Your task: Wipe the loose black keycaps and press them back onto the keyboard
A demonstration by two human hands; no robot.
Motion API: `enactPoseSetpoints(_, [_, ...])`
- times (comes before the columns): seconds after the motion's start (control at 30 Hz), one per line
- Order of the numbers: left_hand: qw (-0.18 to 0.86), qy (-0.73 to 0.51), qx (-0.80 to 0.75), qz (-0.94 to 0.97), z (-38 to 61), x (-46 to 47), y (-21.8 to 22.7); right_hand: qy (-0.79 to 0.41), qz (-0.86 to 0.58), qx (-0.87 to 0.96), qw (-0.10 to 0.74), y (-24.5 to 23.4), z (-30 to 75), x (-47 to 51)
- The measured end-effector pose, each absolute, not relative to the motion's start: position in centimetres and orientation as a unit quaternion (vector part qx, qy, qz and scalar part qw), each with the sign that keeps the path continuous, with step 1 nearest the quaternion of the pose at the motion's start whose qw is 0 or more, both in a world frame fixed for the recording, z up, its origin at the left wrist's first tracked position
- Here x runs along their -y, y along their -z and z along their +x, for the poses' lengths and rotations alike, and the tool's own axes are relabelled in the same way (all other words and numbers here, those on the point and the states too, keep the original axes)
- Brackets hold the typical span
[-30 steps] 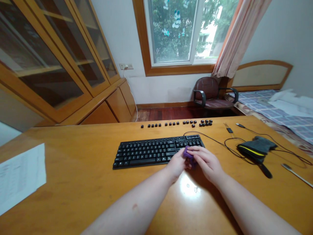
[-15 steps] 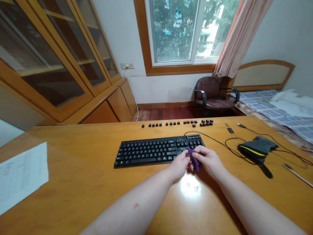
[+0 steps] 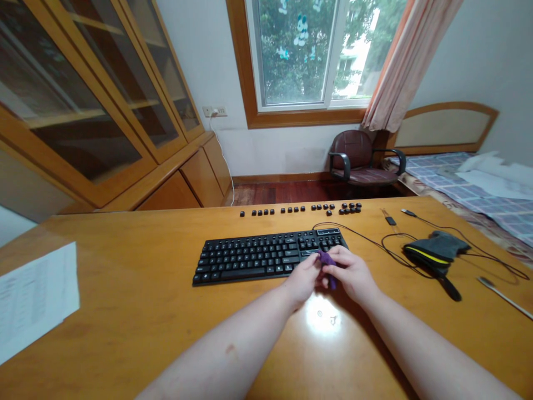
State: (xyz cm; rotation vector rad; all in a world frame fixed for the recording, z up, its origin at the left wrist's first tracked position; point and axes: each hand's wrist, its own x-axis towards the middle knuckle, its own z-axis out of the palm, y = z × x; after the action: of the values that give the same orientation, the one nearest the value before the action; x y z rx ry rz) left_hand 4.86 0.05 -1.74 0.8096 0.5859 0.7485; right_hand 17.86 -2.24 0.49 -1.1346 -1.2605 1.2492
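Both hands are together over the right front edge of a black keyboard (image 3: pixel 250 258). Between them is a small crumpled purple cloth (image 3: pixel 328 262). My left hand (image 3: pixel 305 280) is closed, its thumb and fingers pinching the cloth's left side; a small thing inside the cloth, if any, is hidden. My right hand (image 3: pixel 350 272) is closed on the cloth from the right, thumb and forefinger pressed on it. Behind the keyboard several loose black keycaps (image 3: pixel 292 209) stand in a row along the desk's far edge. The keyboard's lower right part is covered by my hands.
On the right of the desk (image 3: pixel 137 278) lie a grey and black cloth pouch (image 3: pixel 437 249), looping black cables, a small black tool with wire loops (image 3: pixel 390 220) and a white-handled brush (image 3: pixel 506 297). Printed paper (image 3: pixel 39 300) lies at the left. A chair (image 3: pixel 358 158) stands beyond.
The fingers of my right hand have shifted slightly on the purple cloth, which is bunched differently. Both hands stay at the same place by the keyboard; the view has shifted a little.
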Motion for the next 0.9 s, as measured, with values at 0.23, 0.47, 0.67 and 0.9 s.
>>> enactPoseSetpoints(0.23, [0.821,-0.368,-0.233,0.369,5.0,-0.2,1.6,-0.421,-0.491,0.562,0.516,-0.2,18.7,1.7])
enactPoseSetpoints(0.47, [0.810,-0.397,-0.248,0.354,5.1,-0.5,1.2,-0.415,-0.477,0.581,0.512,0.3,19.0,1.6])
enactPoseSetpoints(0.67, [0.817,-0.362,-0.254,0.370,4.9,-0.5,1.0,-0.397,-0.477,0.598,0.508,0.4,19.2,1.4])
enactPoseSetpoints(0.9, [0.824,-0.357,-0.261,0.355,4.9,-0.4,1.1,-0.351,-0.511,0.581,0.527,0.0,18.7,1.8])
